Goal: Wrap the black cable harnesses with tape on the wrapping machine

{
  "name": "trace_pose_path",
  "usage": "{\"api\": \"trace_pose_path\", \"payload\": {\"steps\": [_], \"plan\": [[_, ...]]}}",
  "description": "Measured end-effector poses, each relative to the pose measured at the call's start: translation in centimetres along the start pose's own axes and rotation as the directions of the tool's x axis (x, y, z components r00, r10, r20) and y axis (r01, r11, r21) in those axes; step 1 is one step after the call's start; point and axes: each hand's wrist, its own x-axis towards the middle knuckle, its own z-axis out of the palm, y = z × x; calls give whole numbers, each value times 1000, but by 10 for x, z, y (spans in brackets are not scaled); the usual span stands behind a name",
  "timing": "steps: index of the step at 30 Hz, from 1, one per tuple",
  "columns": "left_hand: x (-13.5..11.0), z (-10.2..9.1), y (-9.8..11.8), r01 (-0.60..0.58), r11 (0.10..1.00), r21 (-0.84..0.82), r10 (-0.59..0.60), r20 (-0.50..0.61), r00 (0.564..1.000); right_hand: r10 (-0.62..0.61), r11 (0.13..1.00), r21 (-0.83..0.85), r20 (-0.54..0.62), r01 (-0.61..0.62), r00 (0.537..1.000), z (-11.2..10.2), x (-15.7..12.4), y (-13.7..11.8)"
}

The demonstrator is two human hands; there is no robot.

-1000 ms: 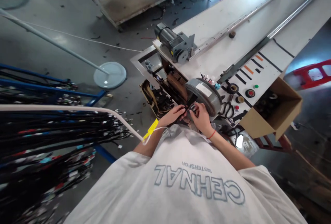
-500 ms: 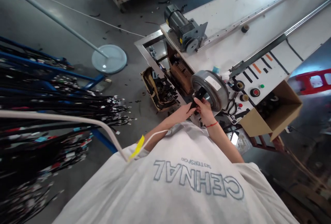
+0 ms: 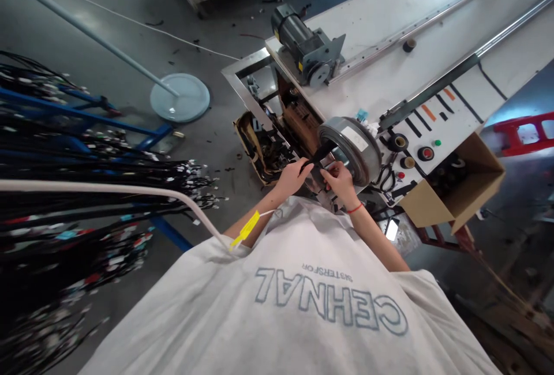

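On the left, black cables (image 3: 86, 164) are hanging on a blue rack (image 3: 171, 233), well apart from the table (image 3: 372, 75). A scrap box (image 3: 244, 145) is standing beyond the table's left edge. The left hand (image 3: 295, 177) is bending its fingers round a black strip (image 3: 319, 154) and is pinching it with the thumb. The strip is lying just outside the left edge, towards the near corner, between the hands and the front of a grey wheel (image 3: 361, 158). The right hand (image 3: 340, 180) is keeping thumb and forefinger close together beside the strip; whether they are gripping it cannot be told. The wheel is standing at the same edge, with scissors (image 3: 386, 177) and a tape roll (image 3: 398, 142) lying right of it near the near corner. A cardboard box (image 3: 480, 190) is standing against the near edge.

In this inspector's judgement, the step in hand is two-handed handling of the strip at the wheel. The next move is calling for a firm left pinch and careful right fingertip placement.
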Motion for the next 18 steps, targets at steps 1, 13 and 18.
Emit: {"api": "trace_pose_path", "payload": {"steps": [1,13,18], "plan": [[1,3,0,-2,1000,-13,2,12,1000,-43,998,-40,-46,41,998,1,2,0],[1,28,-10,-23,999,-47,33,244,969,-524,786,-224,253,576,813,-3,15,-28],[-9,29,-9,-10,1000,14,7,160,987,-584,652,-415,258,634,770,-14,20,-22]]}}
